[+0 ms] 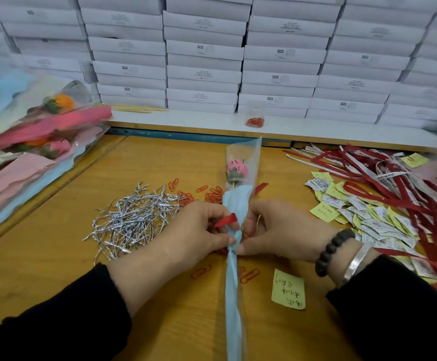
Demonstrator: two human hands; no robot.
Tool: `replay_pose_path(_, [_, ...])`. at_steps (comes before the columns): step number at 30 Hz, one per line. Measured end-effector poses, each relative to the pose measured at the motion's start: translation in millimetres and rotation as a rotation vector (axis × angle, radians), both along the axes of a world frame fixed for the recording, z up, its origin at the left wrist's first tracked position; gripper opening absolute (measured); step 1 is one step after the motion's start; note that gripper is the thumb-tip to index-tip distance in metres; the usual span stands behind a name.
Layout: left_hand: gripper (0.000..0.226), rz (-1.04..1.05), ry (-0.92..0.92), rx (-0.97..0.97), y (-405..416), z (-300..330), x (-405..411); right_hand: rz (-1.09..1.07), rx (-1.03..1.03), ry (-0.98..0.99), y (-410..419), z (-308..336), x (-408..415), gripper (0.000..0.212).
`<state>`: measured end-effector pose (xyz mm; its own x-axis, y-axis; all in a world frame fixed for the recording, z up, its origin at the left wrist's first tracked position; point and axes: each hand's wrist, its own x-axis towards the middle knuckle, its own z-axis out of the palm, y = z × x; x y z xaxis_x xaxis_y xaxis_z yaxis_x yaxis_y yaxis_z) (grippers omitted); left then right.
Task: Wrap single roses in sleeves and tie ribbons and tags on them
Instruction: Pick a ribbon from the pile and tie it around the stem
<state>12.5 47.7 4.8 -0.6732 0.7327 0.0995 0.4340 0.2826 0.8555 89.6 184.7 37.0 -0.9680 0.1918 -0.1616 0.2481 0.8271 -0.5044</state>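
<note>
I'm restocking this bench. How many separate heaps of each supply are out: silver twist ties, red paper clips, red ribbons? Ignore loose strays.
Silver twist ties: 1
Red paper clips: 2, the table heap and the shelf bundle
Red ribbons: 1
Total: 4 heaps

We saw bare wooden table (56,277) at near left, open to a hand. Farther in, a heap of silver twist ties (134,217) and scattered red paper clips (212,195) cluttered the middle. The sleeved rose (234,256) lay near to far through the centre. Right, paper tags (368,214) and red ribbons (399,183) covered the table. Wrapped flowers (30,136) filled the far left; stacked white boxes (204,61) walled the far side.
</note>
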Motion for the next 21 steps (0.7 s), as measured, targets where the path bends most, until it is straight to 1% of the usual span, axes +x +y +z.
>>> replay_pose_path(3, [0.015,0.007,0.059,-0.053,0.4,-0.1,1.3,0.050,0.126,-0.104,7.9,13.4,6.9,0.014])
replay_pose_path(5, [0.014,-0.001,0.066,-0.066,-0.5,0.7,1.6,0.033,0.188,-0.081,16.6,20.8,10.8,0.008])
replay_pose_path(7, [0.013,-0.008,0.064,-0.077,-1.1,1.1,1.7,0.009,0.129,-0.035,27.4,29.6,16.0,0.011])
replay_pose_path(8, [0.013,-0.012,0.063,-0.082,-0.9,1.2,2.0,0.008,0.043,-0.021,31.5,33.8,18.7,0.014])
replay_pose_path(9, [0.013,-0.016,0.066,-0.084,-0.6,1.1,2.1,0.018,-0.091,0.007,34.0,37.1,21.1,0.016])
replay_pose_path(12, [0.014,-0.019,0.070,-0.086,0.6,1.3,2.3,0.092,-0.655,0.165,30.8,40.5,22.8,0.016])
replay_pose_path(13, [0.015,-0.019,0.069,-0.087,0.9,1.4,2.2,0.113,-0.798,0.218,27.8,38.4,21.1,0.019])
replay_pose_path(15, [0.015,-0.016,0.067,-0.095,0.7,1.3,2.0,0.097,-0.995,0.305,22.1,31.8,15.9,0.022])
replay_pose_path(17, [0.017,-0.018,0.046,-0.083,0.2,1.1,1.7,0.052,-1.097,0.371,17.7,28.0,12.3,0.017])
replay_pose_path(18, [0.017,-0.020,0.037,-0.076,0.1,1.1,1.4,0.009,-1.097,0.397,16.2,26.4,10.3,0.015])
replay_pose_path(19, [0.018,-0.022,0.034,-0.073,-0.1,1.1,1.2,-0.059,-1.034,0.431,16.2,24.3,8.5,0.012])
replay_pose_path(20, [0.018,-0.023,0.037,-0.075,-0.3,1.2,1.2,-0.159,-0.890,0.483,17.1,22.8,6.6,0.010])
replay_pose_path(21, [0.018,-0.024,0.041,-0.080,-0.4,1.2,1.2,-0.269,-0.645,0.559,21.3,19.7,5.0,0.007])
